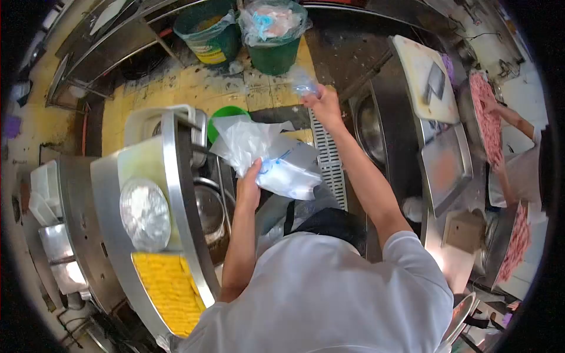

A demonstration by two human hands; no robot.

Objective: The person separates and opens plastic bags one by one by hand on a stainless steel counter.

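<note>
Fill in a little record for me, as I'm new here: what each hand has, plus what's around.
Left grip: closed on a whitish plastic bag with blue markings
Right grip: closed on a crumpled clear plastic piece
Left counter: round bowl with whitish contents, near rows of yellow pieces
Ahead: green bin with yellow label; beside it, bag-lined bin
Right side: pale cutting board bearing what looks like a cleaver
Co-worker: hand at pink mince-like food

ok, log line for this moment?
left hand: holds bag | right hand: holds clear plastic, apart from bag | ahead: green bins
</note>
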